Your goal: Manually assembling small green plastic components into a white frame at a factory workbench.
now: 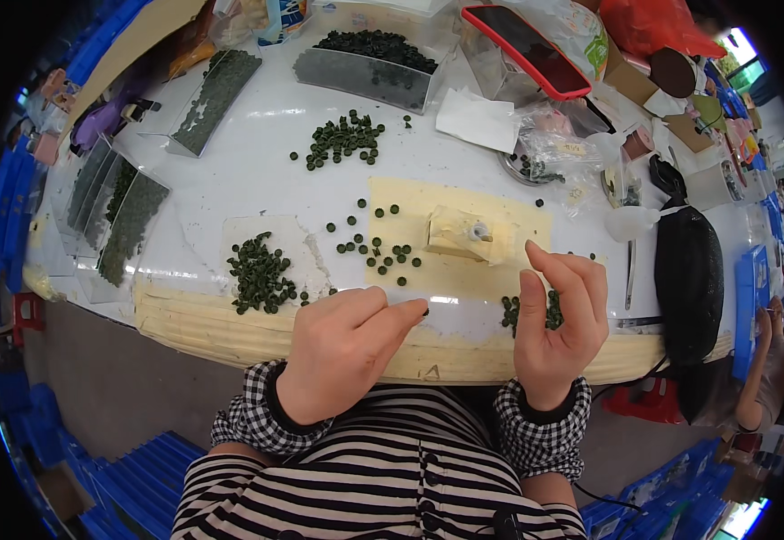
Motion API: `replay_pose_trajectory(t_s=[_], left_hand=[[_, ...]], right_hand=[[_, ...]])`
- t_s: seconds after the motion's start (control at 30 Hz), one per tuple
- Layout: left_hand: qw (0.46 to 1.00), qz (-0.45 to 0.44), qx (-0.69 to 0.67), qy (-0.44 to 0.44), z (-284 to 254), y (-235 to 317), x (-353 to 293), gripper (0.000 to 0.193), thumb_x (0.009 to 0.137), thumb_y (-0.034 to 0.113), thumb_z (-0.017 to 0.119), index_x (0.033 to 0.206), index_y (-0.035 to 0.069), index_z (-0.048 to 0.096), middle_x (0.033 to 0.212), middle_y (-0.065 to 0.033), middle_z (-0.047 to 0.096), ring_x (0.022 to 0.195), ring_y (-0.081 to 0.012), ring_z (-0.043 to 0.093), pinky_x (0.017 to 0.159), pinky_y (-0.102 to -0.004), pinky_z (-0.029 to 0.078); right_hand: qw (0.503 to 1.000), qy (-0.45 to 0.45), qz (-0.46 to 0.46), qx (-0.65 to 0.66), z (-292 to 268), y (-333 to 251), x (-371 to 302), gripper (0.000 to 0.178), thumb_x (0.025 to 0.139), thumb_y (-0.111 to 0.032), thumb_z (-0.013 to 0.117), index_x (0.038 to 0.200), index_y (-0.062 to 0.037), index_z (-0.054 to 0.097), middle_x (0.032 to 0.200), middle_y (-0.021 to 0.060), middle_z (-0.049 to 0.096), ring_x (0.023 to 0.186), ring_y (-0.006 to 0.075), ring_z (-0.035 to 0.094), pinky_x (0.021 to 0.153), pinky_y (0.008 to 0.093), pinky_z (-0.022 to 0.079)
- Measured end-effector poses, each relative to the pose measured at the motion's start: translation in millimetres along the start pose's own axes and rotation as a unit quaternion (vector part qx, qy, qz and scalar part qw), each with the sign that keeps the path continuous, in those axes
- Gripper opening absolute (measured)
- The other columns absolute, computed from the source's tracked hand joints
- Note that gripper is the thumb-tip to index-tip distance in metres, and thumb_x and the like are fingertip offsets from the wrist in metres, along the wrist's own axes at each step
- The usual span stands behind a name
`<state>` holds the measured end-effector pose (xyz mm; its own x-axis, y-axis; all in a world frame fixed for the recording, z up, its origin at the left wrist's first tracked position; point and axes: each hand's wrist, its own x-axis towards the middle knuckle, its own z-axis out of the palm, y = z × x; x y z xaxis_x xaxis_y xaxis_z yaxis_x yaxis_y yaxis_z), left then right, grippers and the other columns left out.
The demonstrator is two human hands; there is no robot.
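A: Left fingers, status?
B: Closed in a pinch. My left hand (342, 346) is over the table's near edge, back of the hand up, index reaching out to the right. A small dark piece (425, 312) sits at the fingertip. Thumb tip is mostly hidden, so can't give you its exact contact. The other fingers are curled in.

A: Right?
B: Spread. My right hand (565, 315) is raised, thumb and index pointing up with a gap between them, the rest loosely bent. A little cluster of dark green pieces (554, 310) shows on both sides of my thumb. Can't tell whether I'm touching any.

A: What's in front of you?
B: Tape-wrapped block (453, 232) on a yellow sheet (387, 193), beyond and between my hands, small pale post (479, 231) on its right part. Clear of my fingers.

A: Other green pieces?
B: Loose scatter (383, 250) left of the block, partly on the sheet. Dense heap (264, 274) just beyond and left of my left hand. Another heap (342, 139) farther out on the table (257, 184). More in the clear tray (365, 76) at the far side.
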<state>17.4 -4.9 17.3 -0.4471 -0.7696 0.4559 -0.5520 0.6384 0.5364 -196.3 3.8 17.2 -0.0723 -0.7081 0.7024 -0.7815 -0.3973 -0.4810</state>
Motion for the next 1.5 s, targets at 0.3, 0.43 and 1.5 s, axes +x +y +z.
replay_pose_trajectory(t_s=[0.3, 0.43, 1.5], left_hand=[[0.991, -0.1, -0.069, -0.053, -4, -6, 2, 0.021, 0.084, 0.0, 0.068, 0.104, 0.006, 0.069, 0.063, -0.0014, 0.045, 0.052, -0.0132, 0.044, 0.048, -0.0267, 0.039], [0.881, -0.241, -0.405, 0.035, -18, -11, -1, 0.024, 0.096, 0.006, 0.054, 0.119, 0.001, 0.06, 0.091, -0.0051, 0.061, 0.077, -0.0107, 0.057, 0.066, -0.0281, 0.047], [0.649, -0.368, -0.665, -0.003, 8, 5, -1, 0.025, 0.102, 0.016, 0.052, 0.122, 0.001, 0.055, 0.096, -0.01, 0.069, 0.083, -0.0135, 0.067, 0.071, -0.0212, 0.054]], right_hand=[[0.998, -0.018, 0.053, -0.006, -17, 3, -16, 0.017, 0.077, 0.001, 0.074, 0.094, -0.0017, 0.071, 0.084, 0.0077, 0.062, 0.075, 0.0225, 0.055, 0.065, 0.0313, 0.044], [0.987, -0.13, 0.062, -0.076, -24, 6, -19, 0.014, 0.075, -0.002, 0.074, 0.088, -0.0028, 0.068, 0.082, 0.0072, 0.061, 0.076, 0.0248, 0.055, 0.07, 0.0355, 0.044], [0.842, -0.127, 0.35, 0.39, -18, -14, -30, 0.022, 0.088, 0.009, 0.062, 0.11, 0.0078, 0.066, 0.099, 0.0136, 0.07, 0.092, 0.0186, 0.069, 0.082, 0.0275, 0.055]])
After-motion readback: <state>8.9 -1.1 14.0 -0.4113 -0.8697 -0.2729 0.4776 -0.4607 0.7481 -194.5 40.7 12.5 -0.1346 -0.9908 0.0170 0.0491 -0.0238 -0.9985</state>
